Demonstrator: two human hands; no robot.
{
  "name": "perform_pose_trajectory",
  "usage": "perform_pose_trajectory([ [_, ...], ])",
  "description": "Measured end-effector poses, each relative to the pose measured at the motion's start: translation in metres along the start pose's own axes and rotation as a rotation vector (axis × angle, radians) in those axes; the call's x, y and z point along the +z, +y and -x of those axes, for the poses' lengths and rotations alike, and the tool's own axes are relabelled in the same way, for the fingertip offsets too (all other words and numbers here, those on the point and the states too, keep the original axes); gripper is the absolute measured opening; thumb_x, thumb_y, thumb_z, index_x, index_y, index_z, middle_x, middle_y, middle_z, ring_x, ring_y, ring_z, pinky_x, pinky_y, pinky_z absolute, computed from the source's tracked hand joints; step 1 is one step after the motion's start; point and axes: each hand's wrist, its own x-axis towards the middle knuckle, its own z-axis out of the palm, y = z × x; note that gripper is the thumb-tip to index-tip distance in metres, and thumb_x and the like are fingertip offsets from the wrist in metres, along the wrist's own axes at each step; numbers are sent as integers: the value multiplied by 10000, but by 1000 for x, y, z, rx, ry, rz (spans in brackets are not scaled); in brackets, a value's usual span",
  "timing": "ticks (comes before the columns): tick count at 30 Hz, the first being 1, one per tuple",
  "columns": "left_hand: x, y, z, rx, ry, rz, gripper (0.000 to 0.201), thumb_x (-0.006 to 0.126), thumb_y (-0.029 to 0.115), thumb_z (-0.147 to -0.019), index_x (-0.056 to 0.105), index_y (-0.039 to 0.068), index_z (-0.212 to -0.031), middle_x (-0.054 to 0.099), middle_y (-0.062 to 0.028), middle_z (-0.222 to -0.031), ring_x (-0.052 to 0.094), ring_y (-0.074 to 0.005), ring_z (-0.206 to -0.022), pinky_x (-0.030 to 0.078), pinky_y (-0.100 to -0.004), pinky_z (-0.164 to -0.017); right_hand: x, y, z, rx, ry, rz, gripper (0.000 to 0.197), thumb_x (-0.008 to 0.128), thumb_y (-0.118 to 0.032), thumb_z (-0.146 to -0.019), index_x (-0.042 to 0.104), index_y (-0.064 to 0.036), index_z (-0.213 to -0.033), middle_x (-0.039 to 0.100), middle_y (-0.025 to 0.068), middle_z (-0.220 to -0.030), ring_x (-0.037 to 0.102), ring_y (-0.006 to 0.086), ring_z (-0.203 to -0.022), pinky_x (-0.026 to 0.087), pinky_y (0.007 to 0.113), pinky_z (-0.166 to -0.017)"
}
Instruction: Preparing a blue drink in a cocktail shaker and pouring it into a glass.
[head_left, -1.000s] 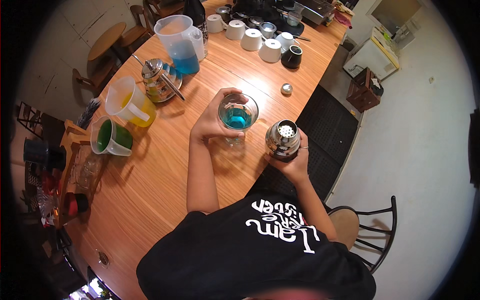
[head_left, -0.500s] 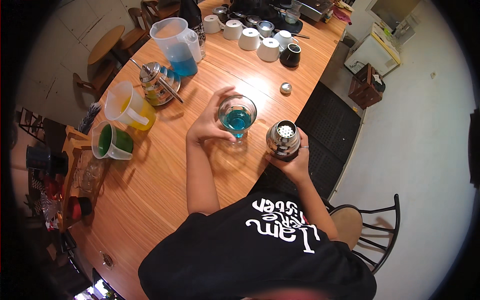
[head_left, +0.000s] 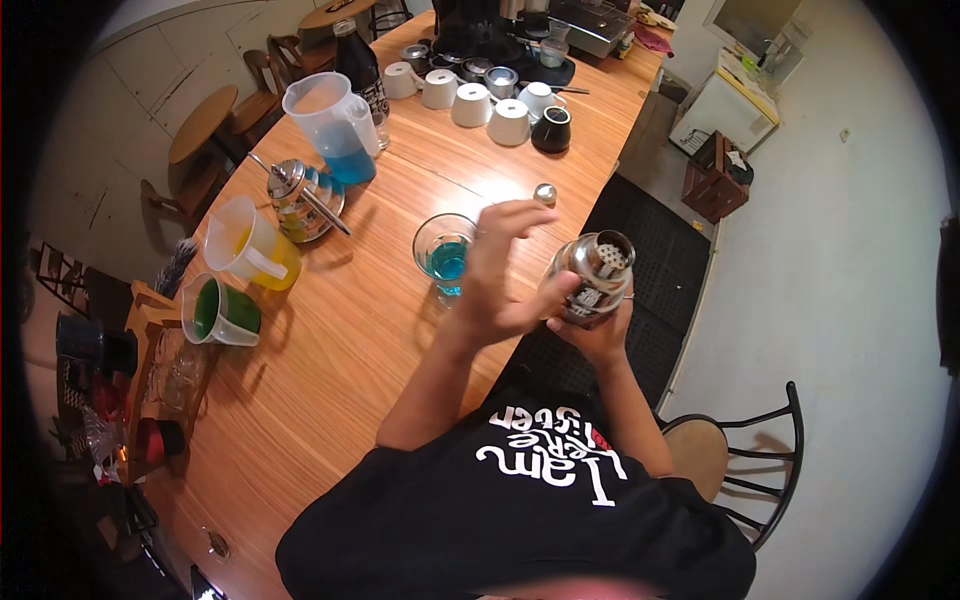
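Observation:
My right hand (head_left: 600, 335) grips a steel cocktail shaker (head_left: 590, 285) off the table's right edge, its perforated strainer top uncovered and tilted a little to the right. Fingers spread and slightly blurred, my left hand (head_left: 505, 275) is raised between the shaker and a stemmed glass (head_left: 428, 240). It covers the right side of that glass, which stands on the wooden table (head_left: 330, 380) with blue-green liquid in it. The small round shaker cap (head_left: 545, 194) rests on the table beyond my left fingertips.
Plastic pitchers of blue (head_left: 345, 165), yellow (head_left: 265, 262) and green liquid (head_left: 225, 312) line the left side, with a steel kettle (head_left: 300, 200) among them. Several upturned cups (head_left: 470, 105), a dark bottle (head_left: 357, 60) and a coffee machine stand at the far end. A chair (head_left: 700, 455) is at the right.
My left hand has let go of the glass and moved right, toward the shaker. The shaker has shifted slightly right and tilted. The whole view has shifted a little.

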Motion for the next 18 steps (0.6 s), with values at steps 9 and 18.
perform_pose_trajectory([
  [9,79,-57,51,-481,-292,926,1096,907,358,-739,232,-16,-1517,407,-151,-1460,374,-236,-1403,297,-386,-1184,-26,8,-12,-25,50,40,960,963,-174,-625,420,-63,-1409,567,95,-1293,588,205,-1197,488,375,-1050],
  [18,84,-59,60,-475,-91,641,952,959,211,-657,409,-16,-1400,563,-121,-1303,560,-209,-1221,459,-360,-1057,-37,58,-26,-98,-158,-223,966,291,-801,-944,405,7,-1461,427,174,-1372,429,274,-1317,352,434,-1123],
])
